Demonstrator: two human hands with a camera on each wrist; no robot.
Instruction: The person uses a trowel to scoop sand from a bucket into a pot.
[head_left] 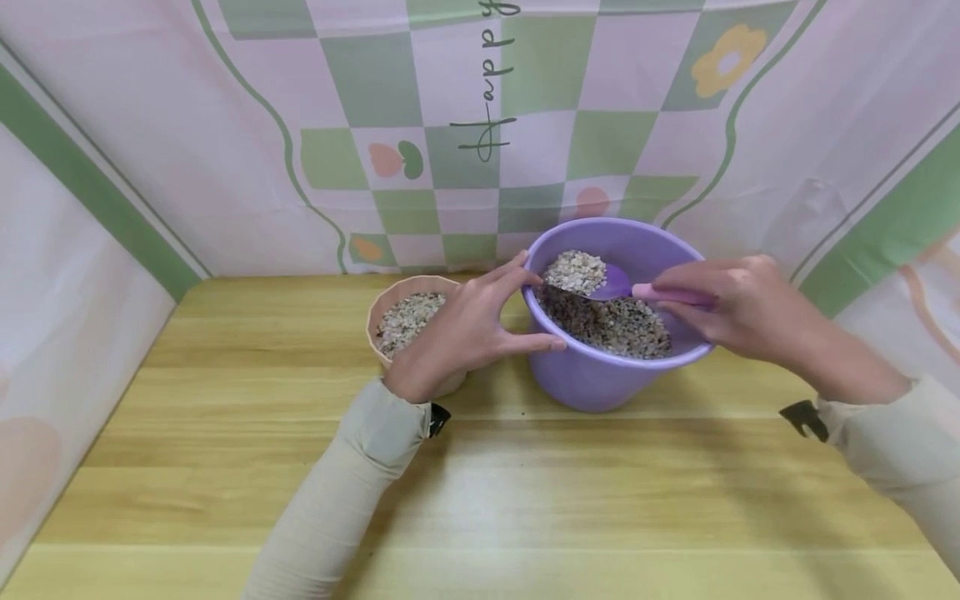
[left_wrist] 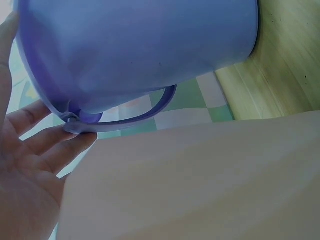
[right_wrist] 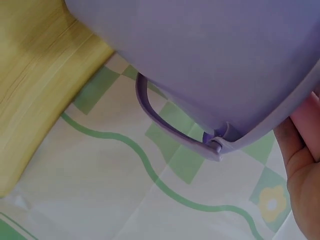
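My right hand [head_left: 750, 304] grips the pink handle of a small purple scoop [head_left: 617, 283] at the right side of a purple bucket [head_left: 592, 379]. Pale, fine gravel [head_left: 576, 272] is heaped on the scoop, over the bucket's mouth. Darker mixed gravel [head_left: 626, 329] lies inside. My left hand [head_left: 474, 321] holds the bucket's left rim, thumb along the near side. Its fingertips touch the rim by the handle joint [left_wrist: 72, 125] in the left wrist view. Behind my left wrist stands a peach fluted pot [head_left: 378, 321] with gravel in it, partly hidden.
A wood-grain table [head_left: 225, 433] carries both containers. Close behind them hangs a printed checkered cloth [head_left: 457, 158], with more cloth at both sides. The bucket's curved handle [right_wrist: 165, 122] hangs down on its far side in the right wrist view.
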